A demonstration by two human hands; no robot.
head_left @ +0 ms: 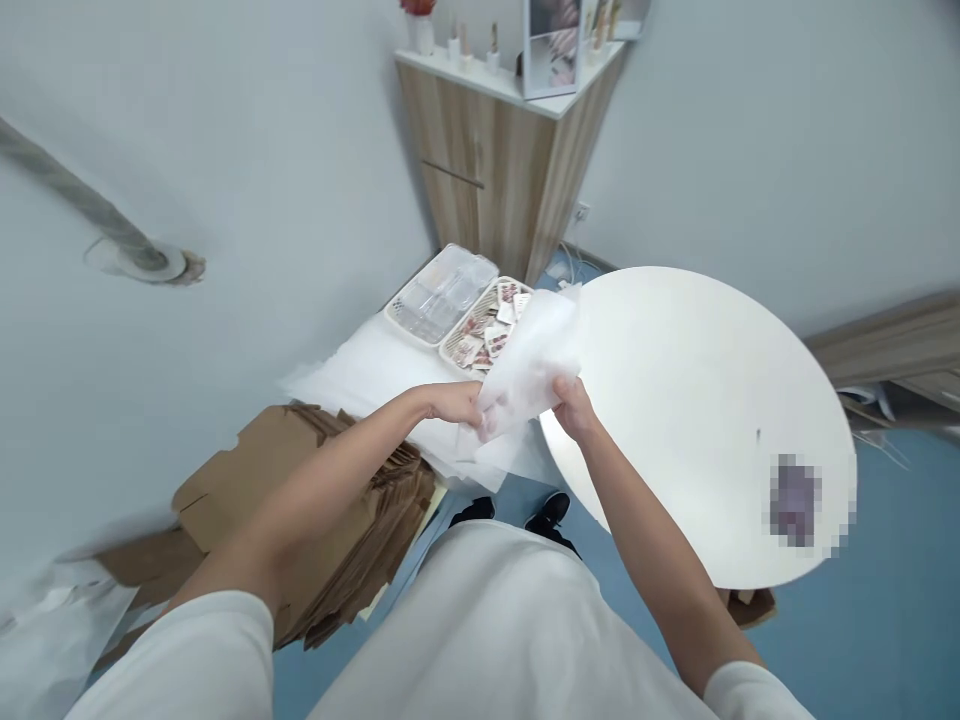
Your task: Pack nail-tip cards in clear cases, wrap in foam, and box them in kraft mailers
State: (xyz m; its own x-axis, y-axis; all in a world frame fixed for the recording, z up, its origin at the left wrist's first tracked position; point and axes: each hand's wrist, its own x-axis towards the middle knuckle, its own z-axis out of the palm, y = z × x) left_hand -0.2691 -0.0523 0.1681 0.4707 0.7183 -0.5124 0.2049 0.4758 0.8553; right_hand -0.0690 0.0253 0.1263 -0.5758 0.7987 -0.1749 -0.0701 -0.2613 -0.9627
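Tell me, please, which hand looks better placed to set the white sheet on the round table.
Probably the right hand: it holds the sheet beside the table, while the left hand is farther.

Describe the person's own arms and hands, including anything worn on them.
The left hand and right hand are bare, without gloves, and no watch or bracelet shows. The left sleeve and right sleeve are short, plain and white, like the shirt. No markings or cables show on the arms; the fingers are too hidden to rule out rings.
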